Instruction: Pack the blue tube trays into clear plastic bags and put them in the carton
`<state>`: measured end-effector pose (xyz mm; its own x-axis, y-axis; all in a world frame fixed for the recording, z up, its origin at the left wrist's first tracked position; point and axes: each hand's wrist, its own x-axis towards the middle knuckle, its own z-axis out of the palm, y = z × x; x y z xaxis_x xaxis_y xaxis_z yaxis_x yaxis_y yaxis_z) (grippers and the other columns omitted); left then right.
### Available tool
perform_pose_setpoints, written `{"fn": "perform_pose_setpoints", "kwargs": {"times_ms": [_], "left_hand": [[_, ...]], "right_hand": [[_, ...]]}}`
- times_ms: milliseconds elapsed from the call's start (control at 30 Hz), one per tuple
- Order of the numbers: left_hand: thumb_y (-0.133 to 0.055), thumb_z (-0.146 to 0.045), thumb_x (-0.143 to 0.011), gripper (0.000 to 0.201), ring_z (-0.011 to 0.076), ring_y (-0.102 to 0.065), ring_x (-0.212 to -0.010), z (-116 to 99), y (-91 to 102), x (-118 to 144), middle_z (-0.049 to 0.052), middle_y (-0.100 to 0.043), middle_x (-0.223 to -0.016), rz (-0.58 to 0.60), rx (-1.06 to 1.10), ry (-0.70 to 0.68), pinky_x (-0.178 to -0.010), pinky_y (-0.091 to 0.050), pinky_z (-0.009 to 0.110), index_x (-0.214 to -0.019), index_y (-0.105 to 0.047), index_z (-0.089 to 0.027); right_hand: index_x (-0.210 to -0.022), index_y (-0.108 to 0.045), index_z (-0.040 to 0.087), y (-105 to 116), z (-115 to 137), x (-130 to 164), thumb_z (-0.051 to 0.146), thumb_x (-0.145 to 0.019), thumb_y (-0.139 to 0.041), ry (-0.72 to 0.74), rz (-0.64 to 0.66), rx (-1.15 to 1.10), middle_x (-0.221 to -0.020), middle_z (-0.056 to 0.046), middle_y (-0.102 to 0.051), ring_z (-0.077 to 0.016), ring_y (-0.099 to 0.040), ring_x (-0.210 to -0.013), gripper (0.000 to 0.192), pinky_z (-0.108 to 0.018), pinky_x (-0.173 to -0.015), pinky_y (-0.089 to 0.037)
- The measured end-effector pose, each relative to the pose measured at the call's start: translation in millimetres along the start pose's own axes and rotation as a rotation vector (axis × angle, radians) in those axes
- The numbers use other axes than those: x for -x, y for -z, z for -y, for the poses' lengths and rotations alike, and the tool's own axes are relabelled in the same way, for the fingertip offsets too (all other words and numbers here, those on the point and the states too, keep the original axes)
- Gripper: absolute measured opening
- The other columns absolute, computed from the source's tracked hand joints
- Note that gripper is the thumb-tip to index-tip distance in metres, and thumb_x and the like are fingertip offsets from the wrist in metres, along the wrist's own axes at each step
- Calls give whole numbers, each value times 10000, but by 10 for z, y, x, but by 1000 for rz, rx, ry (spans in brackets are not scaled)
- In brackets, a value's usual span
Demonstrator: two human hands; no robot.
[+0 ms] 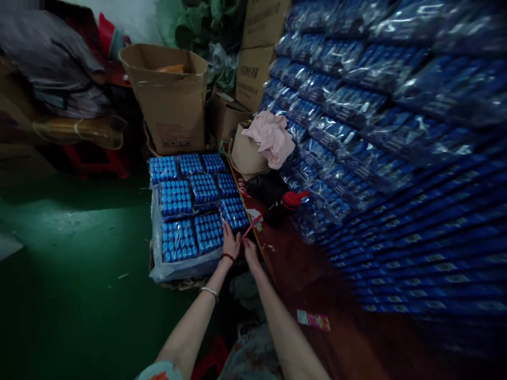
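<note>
My left hand (231, 241) rests, fingers spread, on the near right edge of a block of blue-capped packs (190, 208) wrapped in clear film, stacked beside a dark red table (312, 274). My right hand (250, 248) is at the table's left edge, just right of the left hand, pinching a thin red stick-like item (252, 227) that points up and to the right. What the item is cannot be made out.
A tall wall of blue plastic-wrapped packs (396, 158) fills the right side on the table. A pink cloth (271, 137) lies over a paper bag, with a red-capped dark bottle (289, 203) nearby. Open cardboard boxes (170, 100) stand behind. Green floor (79, 264) lies left. A pink label (313, 320) lies on the table.
</note>
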<state>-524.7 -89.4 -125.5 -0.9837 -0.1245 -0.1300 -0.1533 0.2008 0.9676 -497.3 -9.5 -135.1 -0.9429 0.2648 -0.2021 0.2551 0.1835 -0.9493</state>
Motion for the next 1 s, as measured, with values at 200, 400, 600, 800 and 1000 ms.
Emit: {"fn": "perform_pose_setpoints", "kwargs": {"times_ms": [200, 400, 600, 800, 1000], "left_hand": [[-328, -457, -893, 628, 245, -215, -1407, 50, 275, 642, 119, -282, -1505, 27, 23, -3, -1154, -189, 383, -1442, -227, -168], [-368, -486, -878, 525, 279, -493, -1181, -25, 320, 946, 155, -539, -1239, -99, -59, -365, -1029, -369, 428, -1242, -520, -139], [-409, -362, -891, 383, 213, -539, -1096, -794, -11, 1127, 138, -574, -1138, -71, -18, -719, -988, -406, 359, -1144, -584, -134], [-434, -424, -851, 395, 210, -618, -990, -965, -244, 1697, 115, -664, -1055, 277, 111, -548, -891, -473, 328, -1041, -628, -137], [-518, -452, -829, 391, 219, -628, -1008, -1039, -390, 2475, 88, -680, -1080, 670, 64, -460, -909, -477, 332, -1075, -637, -171]], "right_hand": [[-941, -709, 204, 408, 40, 1269, 264, -722, -550, 22, 63, 19, -1000, -87, -695, -244, -618, -971, 277, -376, -935, -429], [-1168, -623, 248, 1156, -230, 2892, 404, -852, -426, -159, 114, 302, -1205, -65, -616, -215, -536, -1147, 404, -325, -1031, -361], [-1007, -652, 202, 1539, -332, 3675, 679, -790, -388, -263, -110, 98, -886, -89, -682, -232, -634, -811, 587, -343, -772, -497], [-1129, -592, 202, 1803, -71, 4204, 576, -867, -366, -134, -172, 0, -864, -87, -688, -215, -654, -787, 510, -345, -737, -512], [-1099, -655, 277, 2235, -212, 4736, 347, -846, -479, -26, -527, 556, -1095, -82, -674, -246, -605, -1054, 316, -408, -957, -447]]}}
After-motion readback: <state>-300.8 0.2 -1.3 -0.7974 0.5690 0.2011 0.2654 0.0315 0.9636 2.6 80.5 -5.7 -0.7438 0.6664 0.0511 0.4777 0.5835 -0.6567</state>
